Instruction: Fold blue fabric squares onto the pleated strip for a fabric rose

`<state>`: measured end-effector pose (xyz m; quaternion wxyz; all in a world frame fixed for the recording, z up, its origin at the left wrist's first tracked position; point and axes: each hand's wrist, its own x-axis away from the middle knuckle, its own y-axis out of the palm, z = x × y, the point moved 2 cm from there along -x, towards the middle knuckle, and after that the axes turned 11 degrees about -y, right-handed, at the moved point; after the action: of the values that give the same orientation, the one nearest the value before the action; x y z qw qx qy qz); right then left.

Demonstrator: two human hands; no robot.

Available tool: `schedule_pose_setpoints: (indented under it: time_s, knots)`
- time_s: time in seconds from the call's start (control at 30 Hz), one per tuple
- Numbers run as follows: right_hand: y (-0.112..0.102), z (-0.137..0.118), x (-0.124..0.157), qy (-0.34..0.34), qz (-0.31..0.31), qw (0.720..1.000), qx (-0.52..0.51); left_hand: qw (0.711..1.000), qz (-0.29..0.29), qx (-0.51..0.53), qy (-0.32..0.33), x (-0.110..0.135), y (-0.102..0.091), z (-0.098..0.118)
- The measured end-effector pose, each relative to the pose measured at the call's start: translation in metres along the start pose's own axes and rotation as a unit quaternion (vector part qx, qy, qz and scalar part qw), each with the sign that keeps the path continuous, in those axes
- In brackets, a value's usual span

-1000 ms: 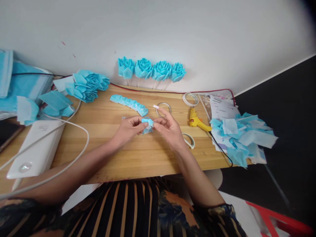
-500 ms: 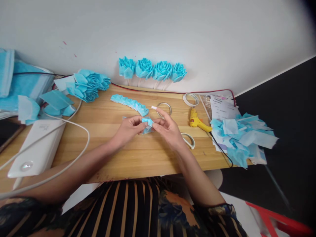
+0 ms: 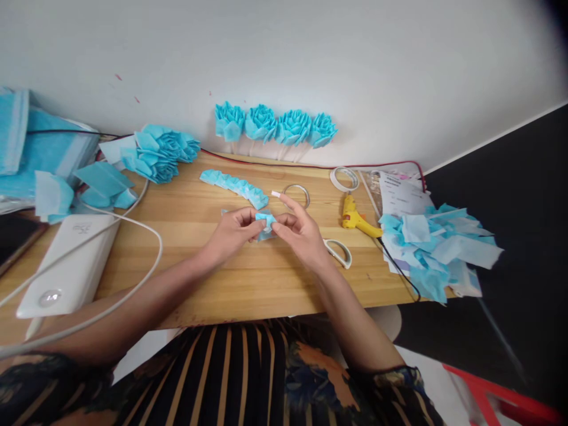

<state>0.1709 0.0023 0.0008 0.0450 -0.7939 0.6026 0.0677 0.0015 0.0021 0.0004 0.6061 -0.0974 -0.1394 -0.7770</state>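
Note:
Between my two hands is a small folded piece of blue fabric (image 3: 267,220), pinched from both sides above the wooden table (image 3: 213,299). My left hand (image 3: 235,232) grips its left edge with thumb and fingers. My right hand (image 3: 302,232) pinches the right edge, its index finger stretched out towards the back. Just behind the hands lies a curved row of folded blue petals (image 3: 235,186). A tape roll (image 3: 298,195) sits behind my right hand, and another tape roll (image 3: 339,253) is partly hidden by that wrist.
Several blue fabric flowers (image 3: 277,125) on sticks lean against the wall; more flowers (image 3: 160,152) lie left. A yellow glue gun (image 3: 359,222) and a white tape roll (image 3: 344,178) are right, beside fabric scraps (image 3: 437,242). A white power bank (image 3: 66,266) with a cable stands left.
Both hands stay in nearly the same place. The right thumb has shifted slightly left on the folded blue fabric. The whole view has drifted a little.

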Motion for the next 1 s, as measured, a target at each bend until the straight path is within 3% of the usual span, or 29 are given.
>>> schedule_pose_setpoints:
  time_s: [0.23, 0.4, 0.63, 1.0]
  knots:
    - [0.0013, -0.0015, 0.0011, -0.014, 0.021, 1.000, 0.018, 1.000, -0.008, 0.012, 0.002, 0.0029, 0.0014, 0.0017]
    - [-0.0002, -0.0039, 0.0010, -0.010, 0.034, 0.999, 0.008, 0.996, -0.022, 0.088, 0.005, 0.0023, 0.0019, 0.0012]
    - [0.0025, -0.0042, 0.0019, -0.012, 0.030, 0.999, 0.001, 0.999, -0.033, 0.004, 0.003, 0.0030, 0.0029, 0.0030]
    - [0.0023, -0.0025, 0.0022, -0.003, 0.010, 1.000, 0.009, 1.000, -0.024, -0.007, 0.004, 0.0014, 0.0008, 0.0029]
